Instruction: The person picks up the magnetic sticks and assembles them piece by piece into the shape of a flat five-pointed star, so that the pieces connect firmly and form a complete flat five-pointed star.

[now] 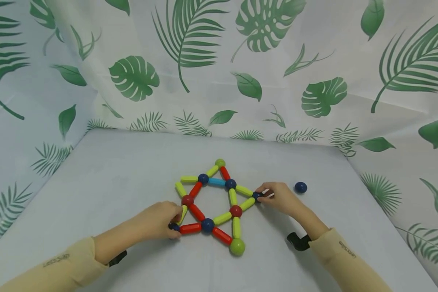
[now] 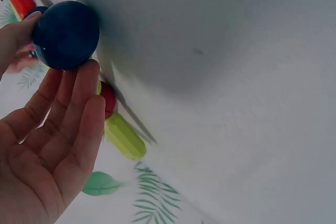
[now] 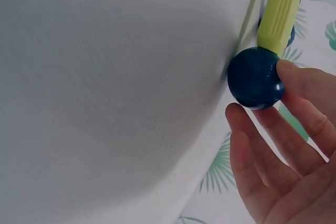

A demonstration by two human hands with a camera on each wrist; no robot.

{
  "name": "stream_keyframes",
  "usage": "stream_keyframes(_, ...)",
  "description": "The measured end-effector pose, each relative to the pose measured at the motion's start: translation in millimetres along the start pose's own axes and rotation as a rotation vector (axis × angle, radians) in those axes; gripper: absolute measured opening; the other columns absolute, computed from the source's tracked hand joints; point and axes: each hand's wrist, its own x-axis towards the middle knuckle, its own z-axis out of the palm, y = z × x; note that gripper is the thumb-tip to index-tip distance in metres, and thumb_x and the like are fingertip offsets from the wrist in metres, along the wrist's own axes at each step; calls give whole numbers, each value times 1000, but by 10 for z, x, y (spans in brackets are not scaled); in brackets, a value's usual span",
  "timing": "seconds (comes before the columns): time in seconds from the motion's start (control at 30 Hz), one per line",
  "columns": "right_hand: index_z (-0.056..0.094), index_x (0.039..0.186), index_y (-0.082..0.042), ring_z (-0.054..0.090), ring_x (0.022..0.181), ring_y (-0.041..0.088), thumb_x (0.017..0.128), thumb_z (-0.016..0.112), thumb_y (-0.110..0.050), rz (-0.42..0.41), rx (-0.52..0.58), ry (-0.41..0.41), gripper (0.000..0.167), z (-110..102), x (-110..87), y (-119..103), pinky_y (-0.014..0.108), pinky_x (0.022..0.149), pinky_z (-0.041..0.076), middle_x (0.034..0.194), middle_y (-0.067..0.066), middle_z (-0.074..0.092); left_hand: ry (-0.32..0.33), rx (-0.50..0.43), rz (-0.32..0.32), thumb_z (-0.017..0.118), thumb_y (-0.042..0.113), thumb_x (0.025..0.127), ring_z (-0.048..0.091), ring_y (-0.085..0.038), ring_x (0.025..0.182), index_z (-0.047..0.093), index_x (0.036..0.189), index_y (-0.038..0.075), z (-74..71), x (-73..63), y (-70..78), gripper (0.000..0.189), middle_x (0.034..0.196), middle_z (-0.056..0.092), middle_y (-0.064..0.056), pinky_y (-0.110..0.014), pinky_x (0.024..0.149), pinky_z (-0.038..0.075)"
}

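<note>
A star-shaped frame of rods and balls lies on the table, with a green ball [image 1: 237, 246] at its near tip and another green ball [image 1: 220, 163] at the far one. At the lower left tip my left hand [image 1: 162, 221] pinches a dark blue ball [image 2: 65, 35] between thumb and fingers. My right hand [image 1: 280, 197] pinches a second dark blue ball [image 3: 255, 77] at the right tip, where yellow-green rods [image 1: 247, 204] meet it. At the upper left, two yellow-green rods [image 1: 189, 179] have free ends close together.
A loose dark blue ball [image 1: 301, 187] sits on the white table [image 1: 131, 162] beyond my right hand. Behind the table hangs a white leaf-patterned curtain [image 1: 211, 93], which also rises at both sides. Dark straps are partly visible under both wrists.
</note>
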Motion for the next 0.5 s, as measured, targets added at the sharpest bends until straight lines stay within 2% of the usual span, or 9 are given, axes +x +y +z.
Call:
stream_keyframes(0.27,65,91,-6,63,79,18,78,71,-10,5,-14,-52,15,10,-172,-105,29,66,52,91,6,66,13,-11,-90,79,20,70,49,-13,70,59,78,11,-151,102,-243,24,74,56,3,-28,64,45)
stream_keyframes(0.5,64,89,-8,62,76,13,76,73,-11,-18,-22,-129,16,42,-329,-262,22,63,50,89,1,65,80,51,-101,76,16,73,56,-18,77,65,87,7,-267,242,-423,20,84,62,-4,-34,71,49)
